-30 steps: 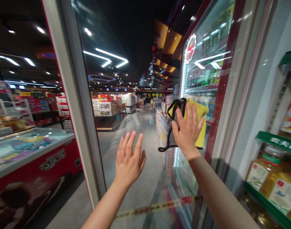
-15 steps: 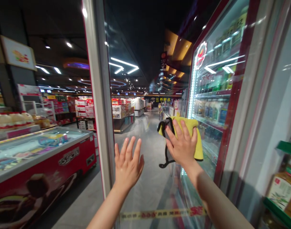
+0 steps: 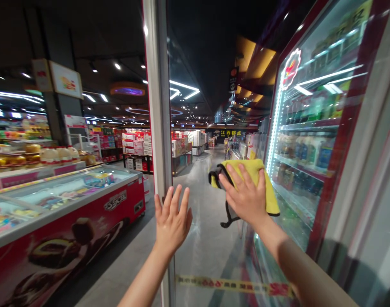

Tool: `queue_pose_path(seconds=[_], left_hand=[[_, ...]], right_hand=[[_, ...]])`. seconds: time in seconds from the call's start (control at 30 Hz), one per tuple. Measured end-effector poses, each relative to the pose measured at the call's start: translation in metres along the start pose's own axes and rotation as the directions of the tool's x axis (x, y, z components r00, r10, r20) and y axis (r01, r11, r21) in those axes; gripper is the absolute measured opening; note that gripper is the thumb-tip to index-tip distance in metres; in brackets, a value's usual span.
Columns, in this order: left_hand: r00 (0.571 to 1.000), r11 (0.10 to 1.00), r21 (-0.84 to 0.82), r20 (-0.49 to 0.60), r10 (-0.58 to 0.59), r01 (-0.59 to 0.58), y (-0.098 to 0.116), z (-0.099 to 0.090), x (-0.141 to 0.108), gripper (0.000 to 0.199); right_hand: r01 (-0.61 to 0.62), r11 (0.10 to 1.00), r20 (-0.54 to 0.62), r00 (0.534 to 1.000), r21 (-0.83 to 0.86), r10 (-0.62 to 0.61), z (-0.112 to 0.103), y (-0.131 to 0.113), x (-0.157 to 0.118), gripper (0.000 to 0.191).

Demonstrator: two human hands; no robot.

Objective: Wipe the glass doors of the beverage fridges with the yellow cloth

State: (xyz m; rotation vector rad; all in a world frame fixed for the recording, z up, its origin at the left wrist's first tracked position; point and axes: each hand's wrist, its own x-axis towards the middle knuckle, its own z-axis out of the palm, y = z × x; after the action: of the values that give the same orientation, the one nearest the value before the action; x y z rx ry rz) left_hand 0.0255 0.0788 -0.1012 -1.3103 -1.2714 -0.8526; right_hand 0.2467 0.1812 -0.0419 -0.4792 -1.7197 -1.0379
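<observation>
My right hand (image 3: 248, 194) lies flat on a yellow cleaning cloth (image 3: 271, 200) with black edging and a grey underside, holding it against the glass door (image 3: 201, 238). A black loop of the cloth dangles below its left side. Further left, my left hand (image 3: 172, 217) is raised with its palm forward and fingers apart, holding nothing. It overlaps the door's pale metal frame (image 3: 159, 128) in the picture; whether it touches the door I cannot tell.
A red chest freezer (image 3: 118, 213) with packaged goods stands to the left. Seen at the right is a lit drinks cabinet (image 3: 304, 157) with bottles on shelves. A yellow printed strip (image 3: 230, 285) crosses the lower glass. Stacked boxes (image 3: 137, 145) stand farther back.
The view has turned left, so the door frame and cabinet sit farther right. My right hand and the cloth are slightly farther right in the picture; my left hand stays raised and open.
</observation>
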Motion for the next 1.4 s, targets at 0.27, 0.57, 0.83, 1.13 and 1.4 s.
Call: queue_pose_path(seconds=[0.27,0.57,0.83,1.13,1.4], left_hand=[[0.995,0.992,0.096,-0.062,-0.08,0.086,-0.016,-0.011,-0.001,0.079],[0.996,0.989,0.131,-0.06,-0.067,0.074,-0.031,-0.023,-0.006,0.077],[0.992,0.992,0.101,-0.107,-0.06,0.071,-0.035,-0.017,0.005,0.08],[0.995,0.995,0.072,-0.086,-0.055,0.062,-0.035,-0.016,-0.016,0.069],[0.995,0.998,0.036,-0.089,-0.041,0.044,-0.036,-0.025,-0.026,0.039]], right_hand=[[0.071,0.994,0.043,0.996,0.088,-0.075,0.026,-0.062,0.051,0.054],[0.137,0.972,0.01,0.99,0.19,-0.141,0.021,-0.045,0.058,0.045],[0.096,0.983,-0.036,0.995,0.158,-0.091,0.045,-0.09,0.095,0.045],[0.248,0.947,0.006,0.967,0.203,-0.255,0.053,-0.105,0.029,0.04],[0.328,0.92,0.009,0.941,0.213,-0.338,0.049,-0.101,0.014,0.036]])
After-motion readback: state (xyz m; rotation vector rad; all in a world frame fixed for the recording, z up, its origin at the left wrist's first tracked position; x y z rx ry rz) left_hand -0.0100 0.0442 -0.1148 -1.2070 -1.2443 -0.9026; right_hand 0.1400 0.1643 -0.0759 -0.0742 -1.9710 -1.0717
